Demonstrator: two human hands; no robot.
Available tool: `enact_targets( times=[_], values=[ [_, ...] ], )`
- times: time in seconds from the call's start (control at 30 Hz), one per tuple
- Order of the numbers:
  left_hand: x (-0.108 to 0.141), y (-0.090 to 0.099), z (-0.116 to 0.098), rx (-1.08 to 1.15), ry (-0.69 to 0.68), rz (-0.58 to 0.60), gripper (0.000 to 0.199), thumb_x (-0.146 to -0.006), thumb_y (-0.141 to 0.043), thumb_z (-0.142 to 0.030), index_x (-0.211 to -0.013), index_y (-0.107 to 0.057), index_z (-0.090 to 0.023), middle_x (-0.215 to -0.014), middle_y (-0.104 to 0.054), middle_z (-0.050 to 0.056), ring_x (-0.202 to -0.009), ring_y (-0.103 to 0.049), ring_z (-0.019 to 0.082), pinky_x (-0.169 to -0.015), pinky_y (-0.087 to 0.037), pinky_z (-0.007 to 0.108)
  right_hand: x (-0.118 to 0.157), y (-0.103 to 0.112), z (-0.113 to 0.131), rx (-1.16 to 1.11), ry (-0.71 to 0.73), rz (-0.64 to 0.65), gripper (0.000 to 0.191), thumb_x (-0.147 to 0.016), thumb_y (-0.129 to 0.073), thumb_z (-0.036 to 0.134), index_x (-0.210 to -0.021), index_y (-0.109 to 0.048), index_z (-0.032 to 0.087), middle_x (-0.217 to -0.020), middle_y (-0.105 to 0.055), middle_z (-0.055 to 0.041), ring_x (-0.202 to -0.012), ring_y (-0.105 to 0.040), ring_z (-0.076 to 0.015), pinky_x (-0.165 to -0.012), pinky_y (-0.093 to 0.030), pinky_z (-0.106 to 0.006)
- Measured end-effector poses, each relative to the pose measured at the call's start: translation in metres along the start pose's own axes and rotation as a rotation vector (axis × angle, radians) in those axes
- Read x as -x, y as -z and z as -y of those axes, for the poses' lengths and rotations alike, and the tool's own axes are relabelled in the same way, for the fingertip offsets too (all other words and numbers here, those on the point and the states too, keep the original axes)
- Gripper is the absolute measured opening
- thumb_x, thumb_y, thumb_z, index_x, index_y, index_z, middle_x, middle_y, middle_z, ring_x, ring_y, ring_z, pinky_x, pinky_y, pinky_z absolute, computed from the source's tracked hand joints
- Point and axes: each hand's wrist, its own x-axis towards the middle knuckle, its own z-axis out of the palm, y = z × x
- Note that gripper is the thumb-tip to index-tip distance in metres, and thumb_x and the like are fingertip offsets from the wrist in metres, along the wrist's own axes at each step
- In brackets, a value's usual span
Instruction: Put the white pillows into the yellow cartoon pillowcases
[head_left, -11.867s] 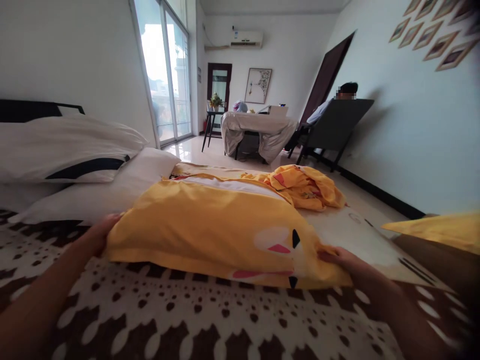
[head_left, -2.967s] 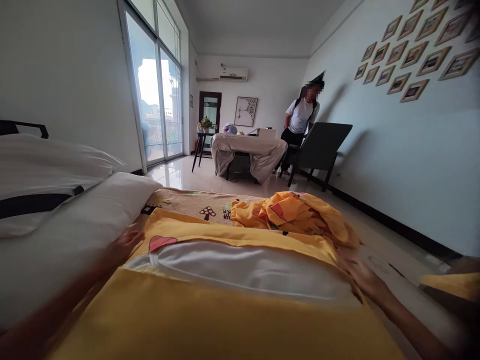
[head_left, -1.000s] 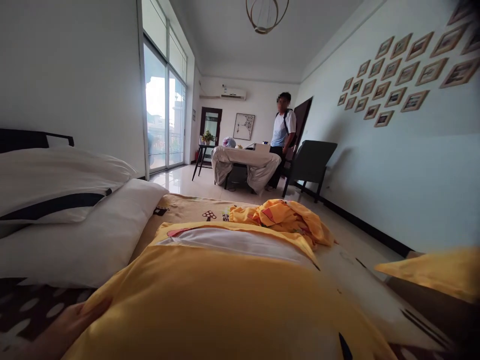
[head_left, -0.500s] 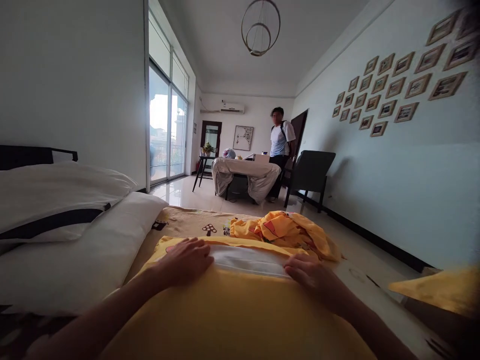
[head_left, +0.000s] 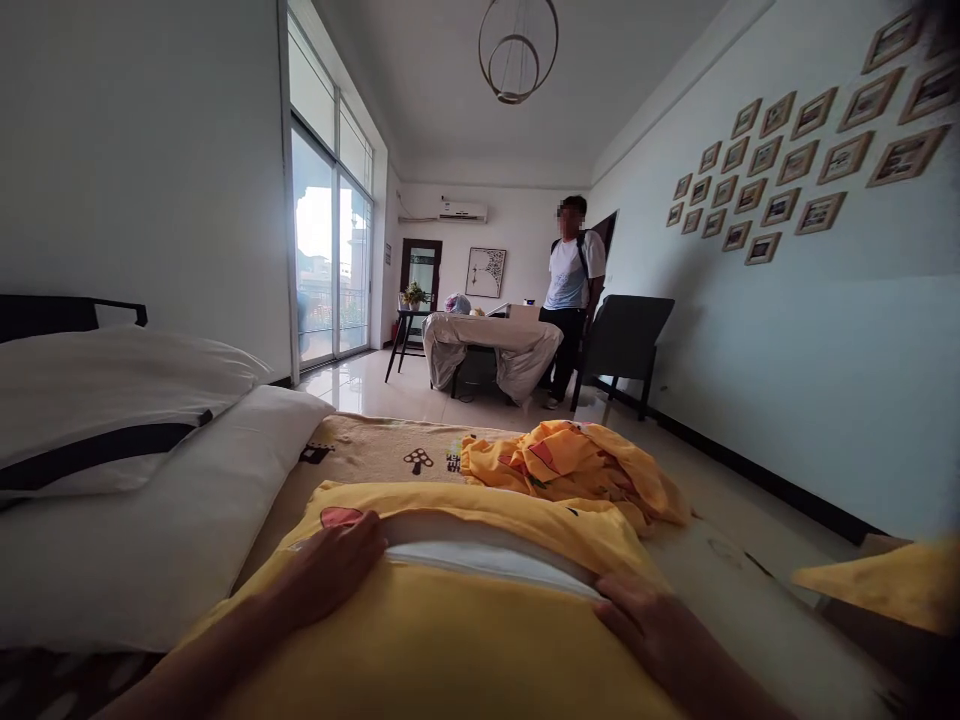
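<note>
A yellow pillowcase (head_left: 480, 640) lies right in front of me, with a long gap across its upper part. White filling (head_left: 487, 562) shows through the gap. My left hand (head_left: 341, 560) is closed on the fabric at the gap's left end, beside a red printed patch. At the right end, my right hand (head_left: 637, 615) has its fingers bent over the fabric edge. Beyond the pillowcase lies a crumpled orange-yellow cloth (head_left: 570, 460) with a coloured print, touched by neither hand.
White pillows (head_left: 172, 530) are piled at the left on a beige patterned sheet (head_left: 375, 440). Farther off are a cloth-covered table (head_left: 495, 335), a dark chair (head_left: 626, 335) and a standing person (head_left: 574, 275). Yellow fabric (head_left: 892, 585) juts in at the right.
Both hands have moved apart and slightly nearer to me, and the gap looks wider and more curved. The standing person has shifted a little to the right.
</note>
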Motion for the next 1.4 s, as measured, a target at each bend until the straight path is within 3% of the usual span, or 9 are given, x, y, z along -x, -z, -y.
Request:
enact_targets(
  times=[0.23,0.37,0.47,0.57,0.67,0.87,1.03,1.2,1.4],
  values=[
    [-0.001,0.039,-0.010,-0.023,-0.204,0.121,0.040,-0.097,-0.029,-0.037,-0.075,-0.056,-0.018,-0.081,-0.061,0.004,-0.082,-0.055,0.017,-0.081,-0.040,0.031,0.009,0.034,-0.005,0.145,-0.045,0.042,0.051,-0.093,-0.024,0.058,-0.072,-0.053,0.021,-0.079,-0.063,-0.0068,-0.075,-0.059,-0.0221,-0.068,-0.038,-0.033],
    [-0.015,0.051,-0.033,0.001,-0.204,0.090,0.033,-0.093,-0.037,-0.037,-0.078,-0.058,-0.017,-0.086,-0.061,0.005,-0.081,-0.055,0.017,-0.074,-0.041,0.028,-0.009,0.053,0.025,0.198,0.038,0.018,0.049,-0.094,-0.026,0.054,-0.075,-0.056,0.020,-0.086,-0.062,-0.0082,-0.077,-0.058,-0.0212,-0.069,-0.038,-0.033],
    [-0.032,0.057,-0.063,0.095,-0.309,0.122,0.031,-0.093,-0.037,-0.040,-0.096,-0.060,-0.020,-0.097,-0.063,0.005,-0.089,-0.057,0.018,-0.080,-0.042,0.029,-0.030,0.059,0.059,0.157,0.182,0.020,0.050,-0.094,-0.027,0.056,-0.088,-0.061,0.020,-0.093,-0.062,-0.0071,-0.081,-0.057,-0.0196,-0.072,-0.039,-0.031],
    [-0.044,0.051,-0.081,0.071,-0.307,0.287,0.041,-0.093,-0.034,-0.050,-0.106,-0.060,-0.021,-0.104,-0.064,0.007,-0.094,-0.059,0.021,-0.083,-0.042,0.033,-0.050,0.051,0.082,0.113,0.240,0.144,0.056,-0.094,-0.024,0.059,-0.088,-0.063,0.020,-0.088,-0.064,-0.0054,-0.079,-0.057,-0.0181,-0.070,-0.038,-0.029],
    [-0.044,0.029,-0.077,-0.005,-0.196,0.431,0.056,-0.091,-0.028,-0.060,-0.102,-0.063,-0.018,-0.105,-0.065,0.012,-0.098,-0.060,0.027,-0.082,-0.043,0.036,-0.060,0.026,0.083,0.111,0.206,0.296,0.061,-0.092,-0.024,0.063,-0.086,-0.066,0.018,-0.088,-0.066,-0.0075,-0.079,-0.058,-0.0196,-0.069,-0.038,-0.029],
    [-0.032,-0.006,-0.056,0.068,-0.155,0.442,0.059,-0.091,-0.023,-0.062,-0.100,-0.064,-0.019,-0.103,-0.067,0.011,-0.097,-0.061,0.027,-0.081,-0.042,0.036,-0.058,-0.006,0.070,0.004,0.161,0.321,0.059,-0.092,-0.027,0.062,-0.082,-0.065,0.018,-0.088,-0.068,-0.0071,-0.079,-0.059,-0.0191,-0.070,-0.040,-0.029],
    [-0.032,-0.003,-0.054,0.092,-0.121,0.375,0.049,-0.091,-0.030,-0.057,-0.104,-0.059,-0.020,-0.103,-0.065,0.010,-0.095,-0.059,0.025,-0.080,-0.041,0.034,-0.052,-0.002,0.069,-0.049,0.141,0.324,0.059,-0.091,-0.027,0.064,-0.081,-0.063,0.019,-0.088,-0.068,-0.0063,-0.078,-0.059,-0.0182,-0.071,-0.041,-0.028],
    [-0.029,0.002,-0.052,0.068,-0.154,0.363,0.031,-0.090,-0.035,-0.037,-0.095,-0.060,-0.019,-0.101,-0.066,0.008,-0.097,-0.059,0.023,-0.083,-0.042,0.032,-0.049,0.002,0.073,-0.013,0.139,0.305,0.057,-0.092,-0.027,0.061,-0.086,-0.065,0.019,-0.092,-0.068,-0.0074,-0.083,-0.059,-0.0198,-0.073,-0.041,-0.029],
    [-0.032,0.014,-0.061,0.132,-0.113,0.295,0.028,-0.092,-0.030,-0.031,-0.090,-0.056,-0.019,-0.095,-0.065,0.006,-0.088,-0.060,0.020,-0.075,-0.041,0.029,-0.060,0.046,0.101,0.141,0.241,0.258,0.046,-0.091,-0.038,0.053,-0.081,-0.066,0.019,-0.087,-0.067,-0.0055,-0.078,-0.057,-0.0183,-0.068,-0.038,-0.028]
  ],
)
